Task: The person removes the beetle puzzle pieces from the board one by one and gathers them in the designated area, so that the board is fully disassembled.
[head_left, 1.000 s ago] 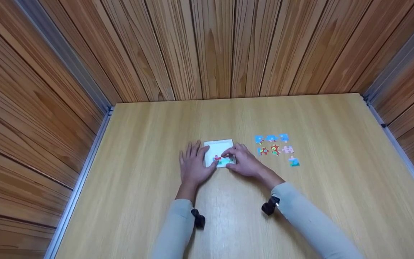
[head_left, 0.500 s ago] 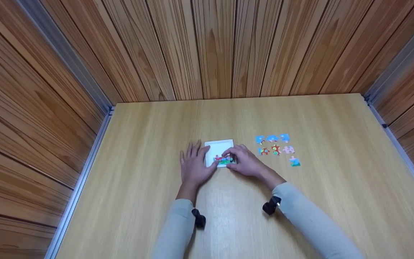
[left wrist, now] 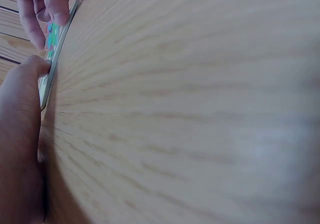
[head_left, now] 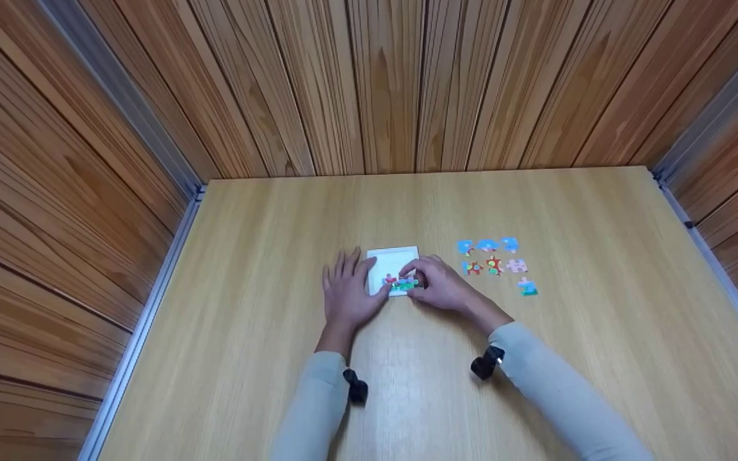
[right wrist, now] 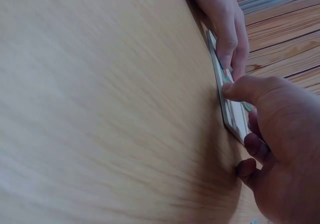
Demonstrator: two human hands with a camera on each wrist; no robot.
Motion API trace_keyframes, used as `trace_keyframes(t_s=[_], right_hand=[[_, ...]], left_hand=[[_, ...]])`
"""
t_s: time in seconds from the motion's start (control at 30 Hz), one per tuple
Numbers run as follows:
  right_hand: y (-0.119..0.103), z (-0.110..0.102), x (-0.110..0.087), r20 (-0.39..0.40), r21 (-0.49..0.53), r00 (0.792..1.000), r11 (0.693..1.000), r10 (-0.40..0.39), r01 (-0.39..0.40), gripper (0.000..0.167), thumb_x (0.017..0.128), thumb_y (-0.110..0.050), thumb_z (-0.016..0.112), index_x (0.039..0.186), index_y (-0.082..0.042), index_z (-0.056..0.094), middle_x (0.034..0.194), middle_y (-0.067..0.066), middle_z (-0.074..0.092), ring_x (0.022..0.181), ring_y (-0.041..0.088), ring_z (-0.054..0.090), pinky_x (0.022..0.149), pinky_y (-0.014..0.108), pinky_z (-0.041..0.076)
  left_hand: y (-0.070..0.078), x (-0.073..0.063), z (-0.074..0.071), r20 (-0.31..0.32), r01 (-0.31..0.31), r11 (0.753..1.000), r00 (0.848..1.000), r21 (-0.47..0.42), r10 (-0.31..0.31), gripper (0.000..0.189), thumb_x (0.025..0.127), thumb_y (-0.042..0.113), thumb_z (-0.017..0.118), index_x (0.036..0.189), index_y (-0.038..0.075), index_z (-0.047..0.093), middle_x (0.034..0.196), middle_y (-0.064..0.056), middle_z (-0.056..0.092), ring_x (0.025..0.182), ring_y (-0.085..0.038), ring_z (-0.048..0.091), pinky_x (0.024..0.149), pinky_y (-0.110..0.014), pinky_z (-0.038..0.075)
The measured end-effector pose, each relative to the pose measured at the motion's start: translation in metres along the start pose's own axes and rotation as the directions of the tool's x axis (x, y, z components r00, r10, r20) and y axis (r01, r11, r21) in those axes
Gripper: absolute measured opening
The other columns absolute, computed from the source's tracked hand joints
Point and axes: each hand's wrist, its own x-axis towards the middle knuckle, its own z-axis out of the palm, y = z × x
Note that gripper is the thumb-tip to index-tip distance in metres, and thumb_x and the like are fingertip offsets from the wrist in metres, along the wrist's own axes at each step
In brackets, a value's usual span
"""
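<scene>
In the head view, a small white puzzle tray (head_left: 389, 261) lies flat, with colourful jigsaw pieces (head_left: 402, 284) along its near edge. My left hand (head_left: 348, 296) rests at the tray's left side, fingers spread, its thumb touching the near left part beside the pieces. From the right, my right hand (head_left: 441, 285) reaches over the tray with thumb and index finger bent around a jigsaw piece near the right corner; the fingers partly hide it. The right wrist view has the right thumb (right wrist: 240, 90) at the rim of the tray (right wrist: 227, 109).
Several loose jigsaw pieces (head_left: 494, 266) lie in rows on the wooden table (head_left: 266, 256), right of the tray. Wood-panelled walls (head_left: 382, 96) enclose the table at the back and both sides, with metal rails (head_left: 141, 339) along its side edges.
The right fingers shift slightly at the pieces in the tray's near right corner, and more of the pieces' colours show. The left hand holds its place; the head view moves slightly.
</scene>
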Motion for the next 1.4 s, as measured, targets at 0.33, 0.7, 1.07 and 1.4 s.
trace_keyframes(t_s=[0.33, 0.7, 1.07, 1.4], right_hand=[[0.005, -0.004, -0.002, -0.014, -0.007, 1.0, 1.0, -0.007, 0.007, 0.026, 0.095, -0.006, 0.083, 0.12, -0.008, 0.077, 0.097, 0.005, 0.063, 0.101, 0.017, 0.052, 0.088, 0.03, 0.042], [0.008, -0.01, -0.01, -0.026, -0.022, 1.0, 1.0, -0.015, 0.014, 0.028, 0.094, -0.007, 0.085, 0.121, -0.006, 0.078, 0.109, 0.01, 0.065, 0.105, 0.019, 0.054, 0.09, 0.028, 0.045], [0.016, -0.026, -0.021, -0.043, -0.032, 0.999, 0.999, 0.031, -0.032, 0.027, 0.097, -0.008, 0.084, 0.123, -0.009, 0.078, 0.113, 0.011, 0.066, 0.107, 0.022, 0.055, 0.092, 0.032, 0.045], [0.027, -0.041, -0.034, -0.066, -0.05, 0.997, 0.997, 0.051, -0.054, 0.027, 0.099, -0.01, 0.083, 0.126, -0.009, 0.078, 0.12, 0.012, 0.068, 0.112, 0.024, 0.056, 0.094, 0.033, 0.045]], left_hand=[[-0.001, 0.001, 0.001, -0.03, -0.018, 1.0, 0.999, 0.007, 0.018, 0.077, 0.098, 0.068, 0.064, 0.162, 0.025, 0.061, 0.185, -0.009, 0.038, 0.177, -0.042, 0.025, 0.141, -0.076, 0.013], [-0.001, -0.001, 0.002, -0.03, -0.023, 1.0, 0.999, -0.011, 0.023, 0.078, 0.099, 0.071, 0.063, 0.163, 0.026, 0.06, 0.186, -0.009, 0.037, 0.177, -0.043, 0.024, 0.141, -0.076, 0.012], [-0.001, -0.002, 0.001, -0.036, -0.021, 1.0, 0.999, -0.021, 0.021, 0.077, 0.099, 0.071, 0.063, 0.163, 0.027, 0.06, 0.186, -0.009, 0.037, 0.177, -0.043, 0.023, 0.141, -0.076, 0.011], [-0.002, -0.001, 0.002, -0.036, -0.029, 1.0, 0.999, -0.011, 0.028, 0.077, 0.099, 0.069, 0.064, 0.162, 0.027, 0.06, 0.186, -0.01, 0.037, 0.177, -0.043, 0.024, 0.141, -0.076, 0.012]])
